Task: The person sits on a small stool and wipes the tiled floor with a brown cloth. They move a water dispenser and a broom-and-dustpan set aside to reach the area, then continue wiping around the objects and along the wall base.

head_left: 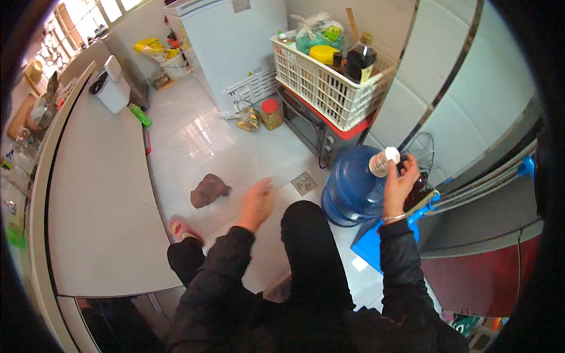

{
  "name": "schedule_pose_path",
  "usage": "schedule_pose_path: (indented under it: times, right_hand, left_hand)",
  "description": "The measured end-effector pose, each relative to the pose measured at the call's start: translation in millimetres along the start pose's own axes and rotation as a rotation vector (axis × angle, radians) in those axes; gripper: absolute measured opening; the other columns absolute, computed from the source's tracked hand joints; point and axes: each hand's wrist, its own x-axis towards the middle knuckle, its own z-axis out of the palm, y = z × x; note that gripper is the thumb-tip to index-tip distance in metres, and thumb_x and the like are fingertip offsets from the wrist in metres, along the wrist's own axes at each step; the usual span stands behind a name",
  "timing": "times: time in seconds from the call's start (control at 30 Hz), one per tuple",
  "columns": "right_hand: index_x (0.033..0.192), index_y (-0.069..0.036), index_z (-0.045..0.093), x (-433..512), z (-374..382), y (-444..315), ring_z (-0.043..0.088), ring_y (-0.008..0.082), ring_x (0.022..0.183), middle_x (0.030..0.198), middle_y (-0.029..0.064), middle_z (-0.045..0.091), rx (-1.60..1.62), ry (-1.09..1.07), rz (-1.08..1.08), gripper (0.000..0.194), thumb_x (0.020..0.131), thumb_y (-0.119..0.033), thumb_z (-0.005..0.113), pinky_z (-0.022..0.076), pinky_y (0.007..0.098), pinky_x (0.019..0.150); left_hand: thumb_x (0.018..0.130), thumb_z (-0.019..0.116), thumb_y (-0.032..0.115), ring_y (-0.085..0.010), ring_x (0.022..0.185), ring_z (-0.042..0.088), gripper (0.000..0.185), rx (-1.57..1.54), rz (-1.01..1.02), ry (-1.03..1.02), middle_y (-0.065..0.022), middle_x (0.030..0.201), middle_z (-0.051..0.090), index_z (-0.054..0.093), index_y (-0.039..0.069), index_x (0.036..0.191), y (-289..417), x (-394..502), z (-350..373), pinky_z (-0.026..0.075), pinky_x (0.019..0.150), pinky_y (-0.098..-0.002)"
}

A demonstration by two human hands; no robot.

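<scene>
A large blue plastic water jug [348,185] stands upright on the tiled floor at my right. On its neck is a pale ribbed piece with a white top [385,161]. The thumb of my right hand [398,187] lies against the edge of that white top, its fingers curled just beside it. Whether they grip it I cannot tell. My left hand [257,205], blurred, hangs over the floor with no object visible in it. Left of it a crumpled brown cloth [209,191] lies on the tiles.
Beyond the jug, a white plastic basket [318,88] of bottles and bags sits on a toaster oven [304,121]. A blue dustpan [370,247] lies by my right forearm. A grey counter [101,189] runs along the left. A white freezer [234,44] stands behind.
</scene>
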Motion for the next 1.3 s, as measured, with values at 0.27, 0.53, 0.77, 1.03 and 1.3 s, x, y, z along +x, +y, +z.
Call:
schedule_pose_path:
  times: [0.27, 0.53, 0.77, 1.03, 1.3]
  right_hand:
    - [0.130, 0.000, 0.045, 28.5, 26.8, 42.9, 0.058, 0.0169, 0.101, 0.114, 0.0091, 0.058, 0.326, -0.391, 0.215, 0.062, 0.079, -0.017, 0.076, 0.0473, 0.0298, 0.089]
    - [0.108, -0.003, 0.053, 13.1, 30.5, 54.3, 0.061, 0.0138, 0.089, 0.097, 0.0043, 0.063, 0.441, -0.358, 0.314, 0.045, 0.071, -0.010, 0.078, 0.0499, 0.0282, 0.080]
    - [0.111, -0.005, 0.050, -13.8, 12.0, 30.0, 0.059, 0.0136, 0.090, 0.097, 0.0037, 0.059, 0.502, -0.477, 0.300, 0.054, 0.066, -0.006, 0.079, 0.0506, 0.0299, 0.081]
    - [0.119, -0.005, 0.051, -70.8, -19.5, -8.2, 0.059, 0.0369, 0.102, 0.109, 0.0169, 0.058, 0.449, -0.671, 0.124, 0.058, 0.070, -0.022, 0.076, 0.0481, 0.0399, 0.087]
    - [0.111, -0.008, 0.058, -107.2, -14.4, -18.2, 0.052, 0.0365, 0.107, 0.114, 0.0159, 0.056, 0.525, -0.856, -0.261, 0.052, 0.066, -0.027, 0.073, 0.0424, 0.0422, 0.092]
  left_hand:
    - [0.084, 0.063, 0.014, -0.0351, 0.105, 0.058, 0.047, -0.170, 0.419, -0.252, -0.0175, 0.115, 0.058, 0.051, 0.007, 0.129, 171.0, 38.9, 71.2, 0.048, 0.090, -0.0405]
    - [0.082, 0.067, 0.018, -0.0380, 0.117, 0.051, 0.058, -0.134, 0.430, -0.303, -0.0198, 0.130, 0.051, 0.045, 0.005, 0.135, 175.0, 41.1, 114.8, 0.041, 0.099, -0.0438]
    - [0.076, 0.071, 0.025, -0.0370, 0.125, 0.045, 0.067, -0.102, 0.571, -0.194, -0.0174, 0.139, 0.045, 0.046, 0.011, 0.137, 179.7, 39.2, 130.2, 0.035, 0.105, -0.0460]
    - [0.074, 0.072, 0.023, -0.0354, 0.121, 0.050, 0.054, -0.127, 0.616, -0.406, -0.0168, 0.132, 0.053, 0.059, 0.009, 0.124, 167.1, 22.8, 112.4, 0.039, 0.102, -0.0446]
    - [0.075, 0.070, 0.010, -0.0348, 0.114, 0.057, 0.034, -0.232, 0.631, -0.246, -0.0200, 0.129, 0.055, 0.062, 0.003, 0.107, 145.5, -31.4, 81.3, 0.044, 0.098, -0.0415]
